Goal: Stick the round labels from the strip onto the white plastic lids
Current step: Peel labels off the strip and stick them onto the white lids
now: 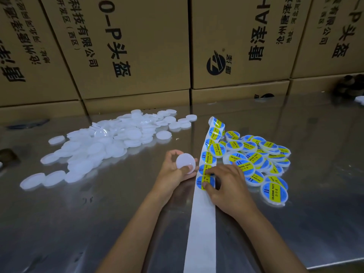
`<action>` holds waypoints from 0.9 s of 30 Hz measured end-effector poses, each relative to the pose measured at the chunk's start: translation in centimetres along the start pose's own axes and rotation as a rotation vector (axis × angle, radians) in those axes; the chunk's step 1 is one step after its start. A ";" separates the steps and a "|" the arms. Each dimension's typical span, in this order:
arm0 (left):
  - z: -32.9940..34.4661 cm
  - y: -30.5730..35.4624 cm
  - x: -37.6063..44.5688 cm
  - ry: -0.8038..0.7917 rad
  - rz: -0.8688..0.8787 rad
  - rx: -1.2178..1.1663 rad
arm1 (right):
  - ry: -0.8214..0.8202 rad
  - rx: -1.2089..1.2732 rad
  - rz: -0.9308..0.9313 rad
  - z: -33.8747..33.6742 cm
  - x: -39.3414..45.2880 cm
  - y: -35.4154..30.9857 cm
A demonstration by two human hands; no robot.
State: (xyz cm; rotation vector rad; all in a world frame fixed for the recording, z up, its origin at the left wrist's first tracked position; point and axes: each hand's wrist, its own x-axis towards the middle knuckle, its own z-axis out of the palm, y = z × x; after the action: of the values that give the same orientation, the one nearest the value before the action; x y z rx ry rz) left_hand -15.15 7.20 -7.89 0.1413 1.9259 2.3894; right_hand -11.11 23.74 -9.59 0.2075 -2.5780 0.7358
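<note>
My left hand [173,170] holds a plain white lid [185,163] between thumb and fingers, just left of the label strip [203,217]. The strip runs from the near edge up the table's middle and carries round blue-and-yellow labels [208,157] on its far half. My right hand [226,186] lies over the strip, its thumb and fingertips pinching at the nearest label [204,181]. A heap of plain white lids [102,142] spreads to the left. Lids with labels on them [258,160] pile up on the right.
The work surface is a shiny metal table [78,223]. Stacked cardboard boxes [137,56] with black print form a wall along its far edge. Something dark [348,85] sits at the far right by the boxes.
</note>
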 end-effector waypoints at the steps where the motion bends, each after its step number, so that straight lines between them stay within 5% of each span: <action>1: 0.1 0.0 0.0 -0.018 0.005 0.002 | 0.004 0.007 -0.002 0.0 0.0 0.0; 27: 1.8 1.1 -1.0 -0.130 0.106 0.164 | 0.115 0.154 -0.103 -0.6 -0.2 -0.8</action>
State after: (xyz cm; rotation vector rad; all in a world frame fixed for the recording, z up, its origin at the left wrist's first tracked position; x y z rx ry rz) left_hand -13.95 8.60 -6.47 0.4073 2.0996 2.2183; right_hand -10.53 23.36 -8.84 0.3337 -2.3848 0.8821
